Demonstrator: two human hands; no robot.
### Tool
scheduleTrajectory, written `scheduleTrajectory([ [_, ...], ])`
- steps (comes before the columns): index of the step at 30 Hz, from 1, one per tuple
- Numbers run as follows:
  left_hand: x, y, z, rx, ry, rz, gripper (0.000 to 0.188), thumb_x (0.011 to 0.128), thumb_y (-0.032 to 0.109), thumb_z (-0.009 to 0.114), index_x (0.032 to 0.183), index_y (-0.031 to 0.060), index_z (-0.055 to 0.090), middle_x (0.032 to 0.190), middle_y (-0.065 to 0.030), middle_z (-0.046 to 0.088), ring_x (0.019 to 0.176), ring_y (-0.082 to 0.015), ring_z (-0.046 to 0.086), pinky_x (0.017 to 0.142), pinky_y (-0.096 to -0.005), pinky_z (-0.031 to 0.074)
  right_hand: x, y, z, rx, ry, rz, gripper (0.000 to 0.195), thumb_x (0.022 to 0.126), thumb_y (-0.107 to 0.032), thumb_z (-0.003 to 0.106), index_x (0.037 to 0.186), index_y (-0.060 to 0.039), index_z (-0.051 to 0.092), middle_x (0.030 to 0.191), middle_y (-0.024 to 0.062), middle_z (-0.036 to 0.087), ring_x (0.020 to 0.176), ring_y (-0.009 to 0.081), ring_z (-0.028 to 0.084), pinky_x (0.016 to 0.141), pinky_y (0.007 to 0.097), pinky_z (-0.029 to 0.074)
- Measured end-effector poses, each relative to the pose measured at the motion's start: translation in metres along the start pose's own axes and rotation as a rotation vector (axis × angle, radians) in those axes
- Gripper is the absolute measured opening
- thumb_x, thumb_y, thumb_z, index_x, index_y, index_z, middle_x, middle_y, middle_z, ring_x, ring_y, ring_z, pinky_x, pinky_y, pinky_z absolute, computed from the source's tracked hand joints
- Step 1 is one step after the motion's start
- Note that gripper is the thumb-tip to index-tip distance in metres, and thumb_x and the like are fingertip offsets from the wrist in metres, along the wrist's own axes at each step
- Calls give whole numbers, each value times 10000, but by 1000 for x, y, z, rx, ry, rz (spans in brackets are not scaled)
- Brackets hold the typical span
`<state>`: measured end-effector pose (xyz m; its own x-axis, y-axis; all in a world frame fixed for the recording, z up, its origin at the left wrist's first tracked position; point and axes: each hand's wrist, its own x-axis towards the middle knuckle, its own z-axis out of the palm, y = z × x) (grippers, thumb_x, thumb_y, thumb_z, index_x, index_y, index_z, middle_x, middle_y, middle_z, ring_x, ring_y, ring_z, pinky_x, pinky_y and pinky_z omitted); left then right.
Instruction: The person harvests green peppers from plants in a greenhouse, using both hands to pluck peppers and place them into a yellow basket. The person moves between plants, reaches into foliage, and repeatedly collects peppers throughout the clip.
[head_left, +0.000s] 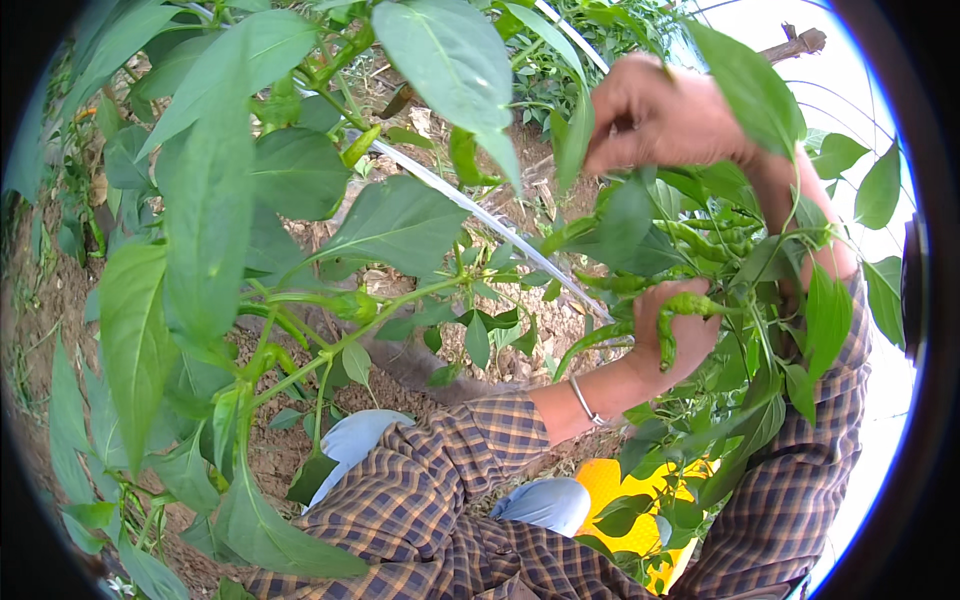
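My left hand (679, 330), with a metal bangle at its wrist, is curled around several green chili peppers (592, 345) amid the foliage. Their tips stick out to the left of the fist. A crinkled green pepper (686, 304) hangs in front of this hand, and more peppers (705, 241) cluster just above it. Higher up, my right hand (660, 116) is bent over with curled fingers beside a pepper leaf (577, 139). It is blurred, and whether anything lies between its fingertips cannot be made out.
Large leaves of a pepper plant (202, 202) fill the left side, near the camera. A white strap or tube (487, 217) runs diagonally past the branches. Below right, a yellow plastic container (592, 487) shows behind leaves, next to my knee (547, 504). Dry soil (285, 442) lies underneath.
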<state>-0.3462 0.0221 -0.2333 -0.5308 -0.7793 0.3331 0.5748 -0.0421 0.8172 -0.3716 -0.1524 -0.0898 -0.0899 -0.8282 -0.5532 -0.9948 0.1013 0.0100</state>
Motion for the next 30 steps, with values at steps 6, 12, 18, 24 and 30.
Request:
scheduleTrajectory([
  [6, 7, -7, -3, -51, 57, -66, 157, 753, 187, 687, 774, 36, 649, 603, -136, 590, 507, -307, 570, 495, -406, 438, -96, 11, -39, 80, 803, 222, 222, 872, -103, 622, 1068, 0, 616, 847, 54, 654, 694, 87, 577, 606, 222, 467],
  [12, 23, -24, -18, -166, -142, 51, 153, 845, 100, 618, 916, -36, 626, 751, -101, 646, 609, -171, 612, 560, -316, 495, -202, -6, 29, -341, 1118, 143, 166, 902, -109, 564, 1019, -14, 634, 812, 43, 633, 693, 97, 566, 592, 242, 464],
  [18, 45, -3, -30, -444, -237, -343, 72, 836, 56, 616, 845, -11, 644, 708, -77, 643, 535, -140, 596, 491, -262, 480, -232, -29, 92, -214, 399, 90, 147, 754, -151, 703, 742, -21, 635, 709, 68, 613, 658, 199, 599, 542, 324, 452],
  [24, 62, 0, -42, -452, -252, -380, 100, 812, 65, 620, 809, -34, 610, 695, -80, 596, 502, -158, 570, 448, -273, 489, -255, -16, 114, -416, 23, 564, 81, 764, -126, 638, 739, -48, 643, 627, 130, 598, 664, 307, 627, 606, 398, 500],
  [30, 67, -9, -53, -447, -196, -473, 150, 785, 82, 680, 879, -22, 623, 720, -71, 594, 546, -168, 591, 466, -290, 493, -256, 28, 149, -325, 502, 393, 85, 773, -80, 599, 817, -20, 641, 688, 159, 620, 698, 346, 624, 648, 431, 502],
])
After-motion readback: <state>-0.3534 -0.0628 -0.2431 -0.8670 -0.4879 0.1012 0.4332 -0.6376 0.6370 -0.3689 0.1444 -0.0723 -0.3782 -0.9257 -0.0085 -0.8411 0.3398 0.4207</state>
